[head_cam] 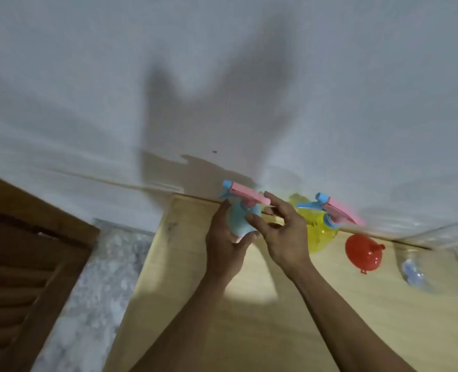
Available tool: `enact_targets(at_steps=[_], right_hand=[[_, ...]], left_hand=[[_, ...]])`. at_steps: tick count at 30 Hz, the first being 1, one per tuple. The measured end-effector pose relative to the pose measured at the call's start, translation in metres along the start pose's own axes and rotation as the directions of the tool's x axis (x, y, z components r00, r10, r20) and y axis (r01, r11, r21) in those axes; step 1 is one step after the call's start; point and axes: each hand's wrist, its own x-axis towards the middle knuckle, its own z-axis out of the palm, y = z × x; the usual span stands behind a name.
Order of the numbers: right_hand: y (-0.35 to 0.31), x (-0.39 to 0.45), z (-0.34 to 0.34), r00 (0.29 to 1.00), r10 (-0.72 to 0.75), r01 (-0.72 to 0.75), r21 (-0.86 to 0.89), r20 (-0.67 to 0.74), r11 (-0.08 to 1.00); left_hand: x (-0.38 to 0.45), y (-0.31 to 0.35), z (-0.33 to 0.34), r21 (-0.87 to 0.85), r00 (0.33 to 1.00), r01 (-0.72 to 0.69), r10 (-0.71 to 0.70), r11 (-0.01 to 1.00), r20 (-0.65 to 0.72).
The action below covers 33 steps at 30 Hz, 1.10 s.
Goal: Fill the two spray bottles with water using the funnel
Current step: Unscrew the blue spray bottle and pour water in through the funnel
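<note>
Blue spray bottle (240, 220) with pink-and-blue trigger head, raised over the counter's (356, 318) far edge; yellow spray bottle (316, 232) with matching head stands to its right, red funnel (363, 253) lying just beside it; pale wooden counter against a white wall (222, 76), brown louvred door (21, 264) at left; my left hand (226, 251) wraps the blue bottle's body; my right hand (284, 234), fingers loosely spread, touches its trigger head.

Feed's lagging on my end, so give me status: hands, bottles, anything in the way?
Left hand gripping blue spray bottle, sprayer head on. Right hand open beside it. Yellow spray bottle capped, red funnel lying on table. Nothing blocking.
</note>
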Motion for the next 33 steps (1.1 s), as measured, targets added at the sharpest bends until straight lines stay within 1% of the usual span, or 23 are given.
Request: enact_targets(at_steps=[3,7,12,17,20,24,27,30,33], right_hand=[[0.004,0.013,0.006,0.999,-0.005,0.004,0.031,0.039,1.000],[0.005,0.024,0.010,0.996,-0.072,0.070,0.037,0.049,0.997],[-0.008,0.020,0.006,0.989,-0.117,0.114,0.040,0.092,0.993],[-0.029,0.006,-0.007,0.987,-0.104,0.088,0.131,0.120,0.987],[-0.042,-0.011,-0.015,0.983,-0.140,0.124,0.125,0.122,0.984],[-0.059,-0.040,-0.030,0.972,-0.205,0.192,0.119,0.115,0.974],[-0.071,-0.056,-0.047,0.970,-0.209,0.193,0.131,0.121,0.972],[-0.081,-0.074,-0.067,0.963,-0.245,0.231,0.124,0.113,0.965],[-0.087,-0.092,-0.087,0.962,-0.257,0.246,0.118,0.090,0.962]], left_hand=[[0.011,-0.006,0.009,-0.026,0.999,0.037,-0.037,0.999,-0.008],[0.015,-0.009,0.015,-0.001,0.999,0.023,-0.023,1.000,-0.042],[0.008,0.004,0.009,0.026,0.999,0.000,0.001,1.000,-0.039],[-0.013,0.033,-0.004,0.008,1.000,-0.021,0.021,1.000,-0.009],[-0.032,0.048,-0.012,-0.045,0.998,-0.016,0.013,0.999,-0.055],[-0.062,0.069,-0.018,-0.071,0.993,-0.027,0.019,0.997,-0.112],[-0.083,0.086,-0.019,-0.085,0.994,-0.059,0.050,0.995,-0.099],[-0.102,0.101,-0.021,-0.082,0.995,-0.072,0.066,0.994,-0.070],[-0.117,0.111,-0.020,-0.082,0.997,-0.083,0.082,0.993,-0.018]])
